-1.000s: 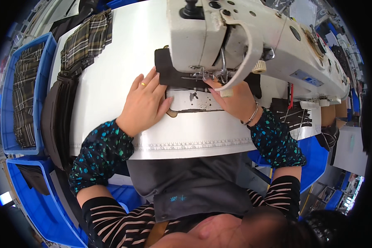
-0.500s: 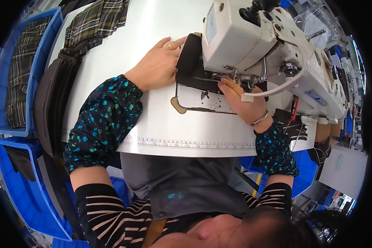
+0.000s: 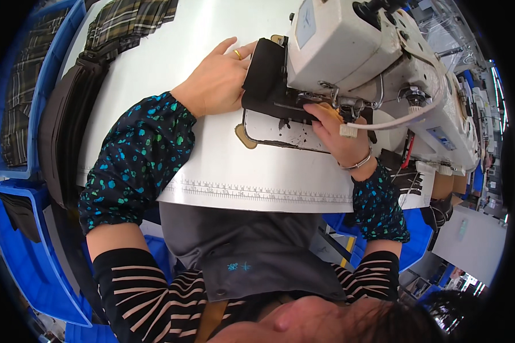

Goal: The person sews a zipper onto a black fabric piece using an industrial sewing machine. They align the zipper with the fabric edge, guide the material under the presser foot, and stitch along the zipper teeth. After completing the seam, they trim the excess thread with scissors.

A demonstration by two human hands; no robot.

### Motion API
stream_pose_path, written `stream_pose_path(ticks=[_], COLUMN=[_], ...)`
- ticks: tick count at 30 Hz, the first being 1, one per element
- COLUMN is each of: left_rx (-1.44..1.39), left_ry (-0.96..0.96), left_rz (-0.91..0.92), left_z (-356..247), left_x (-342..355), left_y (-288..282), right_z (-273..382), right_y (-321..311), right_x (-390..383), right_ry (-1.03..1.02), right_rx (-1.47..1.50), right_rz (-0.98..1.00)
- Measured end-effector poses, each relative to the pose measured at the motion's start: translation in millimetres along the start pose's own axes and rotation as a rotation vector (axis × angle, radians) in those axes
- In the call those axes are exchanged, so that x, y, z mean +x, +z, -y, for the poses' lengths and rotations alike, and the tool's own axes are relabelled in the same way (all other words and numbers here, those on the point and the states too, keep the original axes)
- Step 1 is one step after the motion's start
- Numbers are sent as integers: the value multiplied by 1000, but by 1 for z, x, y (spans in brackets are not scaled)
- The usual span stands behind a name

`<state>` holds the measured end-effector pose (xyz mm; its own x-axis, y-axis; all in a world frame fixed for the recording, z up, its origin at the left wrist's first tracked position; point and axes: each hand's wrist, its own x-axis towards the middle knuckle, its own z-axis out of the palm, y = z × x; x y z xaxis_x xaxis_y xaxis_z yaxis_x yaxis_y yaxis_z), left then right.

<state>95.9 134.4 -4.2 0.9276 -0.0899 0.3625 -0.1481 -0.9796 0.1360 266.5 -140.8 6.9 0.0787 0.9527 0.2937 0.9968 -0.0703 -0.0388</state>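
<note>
A dark fabric piece (image 3: 264,71) lies on the bed plate of a white sewing machine (image 3: 340,48), partly beneath its head. A thin light line runs along the fabric beside the presser foot area. My left hand (image 3: 218,80), with a gold ring, holds the fabric's left edge; one finger sticks out apart, and the fabric covers other fingertips. My right hand (image 3: 340,134) is at the near side of the machine head, its fingers together on the fabric's near edge. The machine's parts hide the needle and some right fingertips.
Plaid pieces (image 3: 129,23) and a stack of dark pieces (image 3: 71,123) lie along the table's left side. Blue bins (image 3: 26,231) stand farther left. A printed ruler strip (image 3: 252,194) follows the near table edge. A red-handled tool (image 3: 407,150) sits right of my right hand.
The view has shifted slightly, with the machine a little farther right in it. My right fingers sit slightly lower relative to the machine head. Both hands stay at the fabric.
</note>
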Motion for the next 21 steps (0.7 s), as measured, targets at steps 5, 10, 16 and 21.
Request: stream_pose_path(ticks=[5,10,16,21], left_rx=[31,56,-69,-212], left_ry=[14,-13,-137,-240], left_rz=[-26,-47,-92,-479], left_z=[-2,-2,3,3], left_x=[0,-1,-3,-6], left_y=[-1,0,2,-32], right_z=[12,19,30,30], right_y=[-8,-16,-18,-9], right_x=[1,7,9,13], right_ry=[-82,-69,-40,-133], right_rx=[44,152,260,212], right_rz=[-86,25,78,-60])
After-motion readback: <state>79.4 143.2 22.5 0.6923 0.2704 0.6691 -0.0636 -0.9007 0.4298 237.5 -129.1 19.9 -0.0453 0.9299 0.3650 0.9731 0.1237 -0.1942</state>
